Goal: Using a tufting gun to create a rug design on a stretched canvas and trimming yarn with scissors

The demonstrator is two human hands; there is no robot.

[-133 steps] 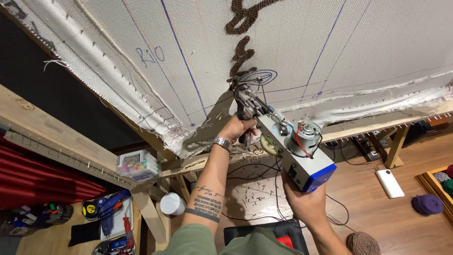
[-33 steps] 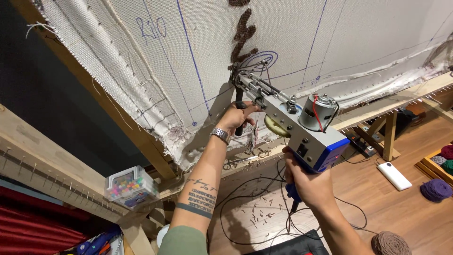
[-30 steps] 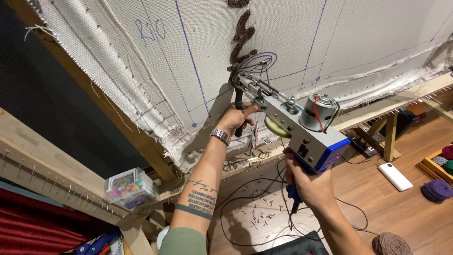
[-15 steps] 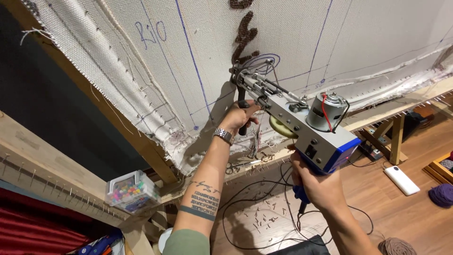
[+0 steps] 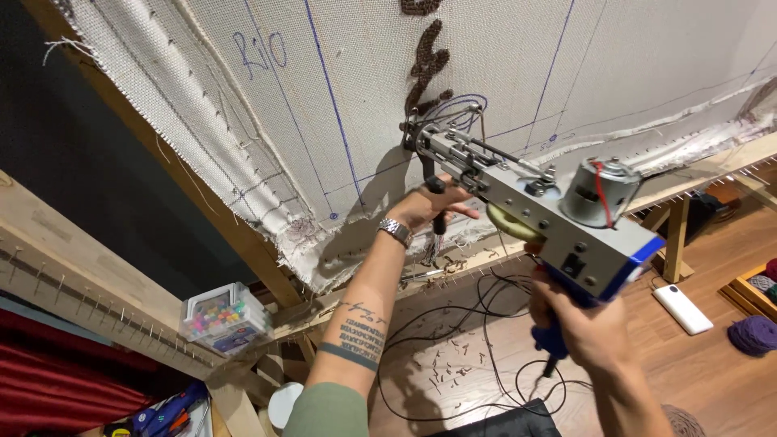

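Observation:
A grey and blue tufting gun [image 5: 550,214] is pressed nose-first against a white backing cloth [image 5: 486,73] stretched on a wooden frame [image 5: 235,235]. My right hand [image 5: 587,332] grips its blue rear handle. My left hand [image 5: 433,206] holds the black front handle under the gun's nose. Dark brown tufted patches [image 5: 425,61] run up the cloth just above the needle. Blue marker lines and a handwritten label cross the cloth.
A clear box of coloured bits [image 5: 222,317] sits on the lower frame beam at left. Black cables [image 5: 486,324] and yarn scraps lie on the wooden floor. A white power bank [image 5: 682,308] and purple yarn balls [image 5: 753,334] lie at right.
The gun has kept its nose at the same spot on the cloth while my view has moved closer and tilted. Both hands keep their hold.

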